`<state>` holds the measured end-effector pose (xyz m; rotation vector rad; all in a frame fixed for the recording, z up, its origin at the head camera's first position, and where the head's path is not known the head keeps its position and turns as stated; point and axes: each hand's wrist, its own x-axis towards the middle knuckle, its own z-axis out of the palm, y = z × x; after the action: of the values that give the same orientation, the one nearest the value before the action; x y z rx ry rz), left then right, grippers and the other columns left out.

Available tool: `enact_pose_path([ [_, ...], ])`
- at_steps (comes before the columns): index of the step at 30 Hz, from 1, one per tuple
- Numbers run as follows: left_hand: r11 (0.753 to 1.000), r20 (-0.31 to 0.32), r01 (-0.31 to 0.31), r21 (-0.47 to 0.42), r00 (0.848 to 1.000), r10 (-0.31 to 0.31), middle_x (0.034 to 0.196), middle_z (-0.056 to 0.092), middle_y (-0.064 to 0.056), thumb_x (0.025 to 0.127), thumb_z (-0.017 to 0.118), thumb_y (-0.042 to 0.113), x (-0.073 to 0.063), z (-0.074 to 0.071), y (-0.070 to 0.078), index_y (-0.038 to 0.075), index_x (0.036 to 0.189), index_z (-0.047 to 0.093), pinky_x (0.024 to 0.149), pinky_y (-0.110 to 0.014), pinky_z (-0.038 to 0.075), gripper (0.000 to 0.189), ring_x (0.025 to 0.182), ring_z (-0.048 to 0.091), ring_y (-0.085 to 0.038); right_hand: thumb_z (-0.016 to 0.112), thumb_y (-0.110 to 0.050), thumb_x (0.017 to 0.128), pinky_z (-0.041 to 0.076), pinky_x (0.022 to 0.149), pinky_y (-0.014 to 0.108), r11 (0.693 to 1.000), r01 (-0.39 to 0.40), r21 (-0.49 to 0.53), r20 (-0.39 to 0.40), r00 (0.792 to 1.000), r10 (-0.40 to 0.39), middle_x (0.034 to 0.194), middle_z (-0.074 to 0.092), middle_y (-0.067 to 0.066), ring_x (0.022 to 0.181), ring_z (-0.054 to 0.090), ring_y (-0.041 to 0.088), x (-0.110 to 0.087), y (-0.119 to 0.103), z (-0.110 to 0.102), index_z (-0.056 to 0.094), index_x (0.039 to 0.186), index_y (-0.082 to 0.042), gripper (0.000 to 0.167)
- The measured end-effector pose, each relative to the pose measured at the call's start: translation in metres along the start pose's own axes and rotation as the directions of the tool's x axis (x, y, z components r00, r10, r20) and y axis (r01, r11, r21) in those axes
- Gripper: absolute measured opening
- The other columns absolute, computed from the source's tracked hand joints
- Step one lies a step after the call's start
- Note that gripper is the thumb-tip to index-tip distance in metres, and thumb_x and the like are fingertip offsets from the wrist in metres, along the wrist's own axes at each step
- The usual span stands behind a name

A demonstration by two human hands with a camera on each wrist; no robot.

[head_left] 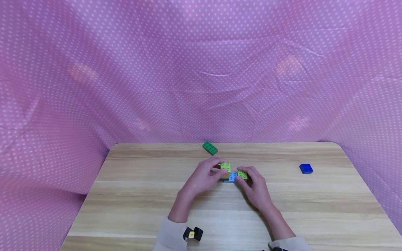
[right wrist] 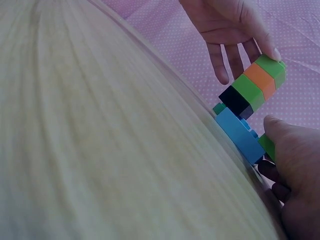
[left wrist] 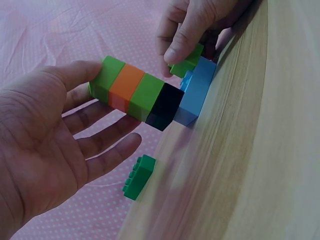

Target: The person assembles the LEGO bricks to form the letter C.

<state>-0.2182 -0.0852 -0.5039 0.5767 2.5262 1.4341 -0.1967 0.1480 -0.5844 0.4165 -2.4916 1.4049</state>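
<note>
My left hand [head_left: 202,177] pinches the uppermost light green brick of a small tower between thumb and fingers. The tower, light green, orange [left wrist: 129,82], light green and black [right wrist: 236,101] from top to bottom, stands on the left end of a long light blue brick [left wrist: 198,90]. On that brick's right end sits another light green brick [head_left: 242,174], gripped by the thumb and fingers of my right hand [head_left: 258,191]. A few studs of the light blue brick show between the two.
Toward the table's back edge lies a dark green brick [head_left: 210,148]. Farther right is a dark blue brick [head_left: 306,168]. The wooden table [head_left: 132,195] is surrounded at the back and sides by a pink dotted cloth [head_left: 176,69].
</note>
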Motion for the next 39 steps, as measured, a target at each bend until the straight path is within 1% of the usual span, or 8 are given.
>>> enact_pose_path([
  [4, 0.999, 0.022, -0.03, -0.041, 0.999, 0.03, 0.133, 0.065, 0.005, 0.107, 0.065, 0.035, 0.0, -0.003, -0.008, 0.021, 0.143, 0.064, 0.094, -0.027, 0.059, 0.039, 0.121, 0.066, -0.017, 0.074, -0.019, 0.101, 0.047, 0.102, 0.016, 1.0, 0.0, -0.001, 0.005, 1.0, 0.0, 0.126, 0.068, 0.0, 0.118, 0.064, 0.017, 0.0, 0.001, 0.0, 0.068, 0.133, -0.01, 0.034],
  [10, 0.997, 0.029, -0.032, -0.063, 0.999, 0.034, 0.143, 0.063, 0.005, 0.111, 0.055, 0.04, -0.002, -0.015, -0.028, 0.026, 0.15, 0.057, 0.108, -0.039, 0.053, 0.041, 0.128, 0.063, -0.016, 0.075, -0.018, 0.1, 0.046, 0.103, 0.015, 1.0, -0.021, 0.009, 0.007, 1.0, 0.021, 0.126, 0.069, 0.0, 0.117, 0.064, 0.016, -0.001, -0.001, -0.001, 0.069, 0.132, -0.012, 0.033],
  [15, 0.999, -0.018, -0.028, -0.043, 0.999, 0.027, 0.146, 0.061, -0.009, 0.111, 0.057, 0.03, 0.001, -0.038, -0.044, 0.012, 0.151, 0.056, 0.111, -0.046, 0.051, 0.043, 0.132, 0.061, -0.023, 0.075, -0.019, 0.1, 0.046, 0.105, 0.018, 0.999, -0.032, 0.014, 0.025, 0.999, 0.031, 0.127, 0.068, 0.001, 0.12, 0.063, 0.017, 0.0, -0.001, 0.0, 0.069, 0.132, -0.011, 0.034],
  [17, 0.999, -0.033, -0.035, -0.015, 0.999, 0.035, 0.147, 0.059, -0.015, 0.11, 0.06, 0.026, 0.005, -0.046, -0.049, 0.007, 0.15, 0.055, 0.112, -0.049, 0.05, 0.045, 0.134, 0.059, -0.027, 0.074, -0.021, 0.101, 0.047, 0.107, 0.02, 0.999, -0.036, 0.014, 0.031, 0.999, 0.036, 0.128, 0.068, 0.001, 0.121, 0.063, 0.017, 0.001, -0.001, 0.0, 0.069, 0.133, -0.011, 0.034],
  [22, 0.991, -0.03, -0.049, 0.124, 0.998, 0.053, 0.153, 0.054, -0.012, 0.107, 0.064, 0.019, 0.025, -0.059, -0.056, 0.009, 0.15, 0.056, 0.118, -0.051, 0.043, 0.045, 0.144, 0.05, -0.032, 0.075, -0.019, 0.1, 0.049, 0.108, 0.026, 0.999, -0.043, 0.01, 0.022, 0.999, 0.043, 0.127, 0.068, 0.0, 0.122, 0.064, 0.017, 0.002, -0.001, -0.001, 0.069, 0.132, -0.011, 0.033],
  [29, 0.924, 0.025, -0.125, 0.362, 0.992, 0.124, 0.161, 0.046, -0.012, 0.102, 0.068, 0.007, 0.056, -0.064, -0.065, 0.007, 0.152, 0.053, 0.126, -0.052, 0.031, 0.053, 0.151, 0.04, -0.033, 0.075, -0.017, 0.1, 0.052, 0.101, 0.026, 0.999, -0.043, 0.024, 0.025, 0.999, 0.042, 0.126, 0.068, -0.002, 0.116, 0.064, 0.014, 0.0, 0.001, 0.0, 0.069, 0.131, -0.013, 0.033],
  [34, 0.9, 0.057, -0.104, 0.423, 0.994, 0.089, 0.163, 0.046, -0.011, 0.099, 0.069, 0.001, 0.071, -0.063, -0.068, 0.009, 0.155, 0.052, 0.127, -0.049, 0.029, 0.059, 0.152, 0.039, -0.032, 0.077, -0.019, 0.099, 0.051, 0.103, 0.025, 0.999, -0.033, 0.037, 0.034, 0.999, 0.032, 0.124, 0.069, -0.003, 0.116, 0.064, 0.014, 0.0, 0.003, 0.001, 0.07, 0.131, -0.014, 0.034],
  [39, 0.875, 0.037, -0.069, 0.479, 0.998, 0.058, 0.156, 0.054, -0.012, 0.099, 0.071, 0.0, 0.082, -0.058, -0.069, 0.009, 0.151, 0.056, 0.124, -0.046, 0.035, 0.055, 0.146, 0.047, -0.031, 0.079, -0.019, 0.095, 0.051, 0.1, 0.022, 0.999, -0.03, 0.035, 0.021, 0.999, 0.03, 0.122, 0.07, -0.003, 0.111, 0.065, 0.014, 0.001, 0.004, -0.001, 0.071, 0.13, -0.013, 0.036],
])
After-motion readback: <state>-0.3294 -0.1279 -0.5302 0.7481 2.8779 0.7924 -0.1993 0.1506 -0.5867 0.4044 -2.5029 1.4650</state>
